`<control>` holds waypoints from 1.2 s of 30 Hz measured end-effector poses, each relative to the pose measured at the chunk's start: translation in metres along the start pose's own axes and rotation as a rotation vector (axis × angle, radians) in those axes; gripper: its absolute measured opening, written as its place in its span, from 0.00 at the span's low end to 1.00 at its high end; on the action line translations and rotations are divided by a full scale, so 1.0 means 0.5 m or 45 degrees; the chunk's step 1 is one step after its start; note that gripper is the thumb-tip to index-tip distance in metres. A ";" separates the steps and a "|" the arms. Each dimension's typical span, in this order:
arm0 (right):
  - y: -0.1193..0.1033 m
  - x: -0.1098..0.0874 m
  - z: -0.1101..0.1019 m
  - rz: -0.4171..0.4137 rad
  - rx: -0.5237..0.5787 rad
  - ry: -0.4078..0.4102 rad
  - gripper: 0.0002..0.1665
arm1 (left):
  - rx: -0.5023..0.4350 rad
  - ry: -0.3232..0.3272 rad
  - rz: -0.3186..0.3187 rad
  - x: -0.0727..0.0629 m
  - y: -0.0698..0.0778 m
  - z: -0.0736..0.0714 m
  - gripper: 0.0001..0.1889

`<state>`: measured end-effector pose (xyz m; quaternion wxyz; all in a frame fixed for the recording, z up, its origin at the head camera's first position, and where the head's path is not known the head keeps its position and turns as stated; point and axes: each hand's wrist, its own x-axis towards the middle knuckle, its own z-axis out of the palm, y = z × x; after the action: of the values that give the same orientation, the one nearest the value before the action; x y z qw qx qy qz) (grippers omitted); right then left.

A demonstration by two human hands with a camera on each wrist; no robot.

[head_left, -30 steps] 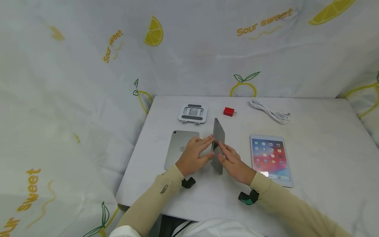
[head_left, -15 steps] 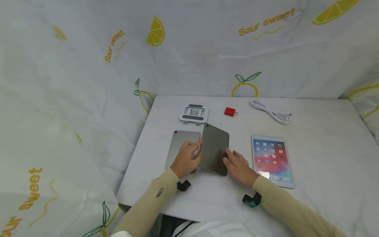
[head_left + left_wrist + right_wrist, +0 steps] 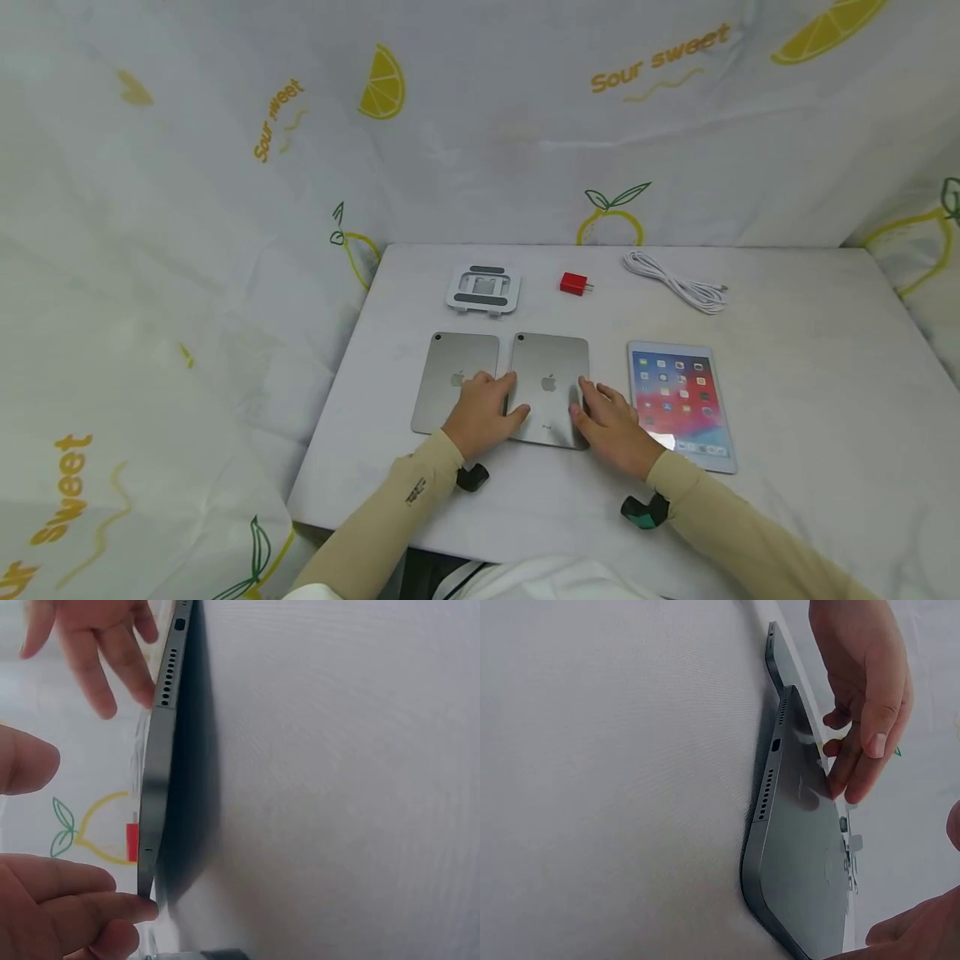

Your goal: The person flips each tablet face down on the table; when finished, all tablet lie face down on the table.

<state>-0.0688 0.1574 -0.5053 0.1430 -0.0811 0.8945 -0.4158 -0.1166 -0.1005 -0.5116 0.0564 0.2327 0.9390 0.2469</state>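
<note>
A grey tablet (image 3: 550,358) lies back up on the white table between my hands, its apple logo showing. My left hand (image 3: 478,417) touches its left edge with extended fingers, the thumb spread away. On the other side my right hand (image 3: 617,429) rests its fingertips along the right edge, fingers nearly straight. In the left wrist view, a fingertip of the left hand (image 3: 67,907) meets the tablet's edge (image 3: 156,780), with dark shadow beneath. A second grey tablet (image 3: 442,367), also back up, lies just left, partly covered by the left hand.
To the right lies a white-framed tablet (image 3: 678,400) with its screen lit. Along the back are a white folding stand (image 3: 481,299), a red charger plug (image 3: 573,283) and a coiled white cable (image 3: 693,292). A printed white sheet (image 3: 480,167) hangs behind the table (image 3: 810,350).
The tablet between my hands has tipped from upright on its edge down to lying back up. My hands have moved apart and lower along its two sides.
</note>
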 end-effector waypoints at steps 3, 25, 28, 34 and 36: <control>0.002 -0.004 -0.001 -0.007 -0.018 0.003 0.44 | 0.047 -0.022 -0.010 0.002 0.004 0.007 0.33; 0.033 -0.032 -0.044 -0.130 -0.531 0.084 0.50 | 0.371 -0.208 0.165 0.028 0.051 0.005 0.44; 0.066 -0.042 -0.068 -0.138 -0.714 0.160 0.52 | 0.418 -0.249 0.256 0.039 0.075 0.012 0.45; 0.133 -0.077 -0.122 -0.007 -0.759 0.197 0.54 | 0.475 -0.350 0.361 0.063 0.140 0.033 0.45; 0.149 -0.090 -0.136 0.040 -0.769 0.203 0.55 | 0.496 -0.367 0.378 0.072 0.161 0.038 0.45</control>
<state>-0.0501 0.2661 -0.5120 0.0484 -0.0735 0.9871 -0.1340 -0.1114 -0.0135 -0.4883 0.1067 0.4068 0.9067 0.0316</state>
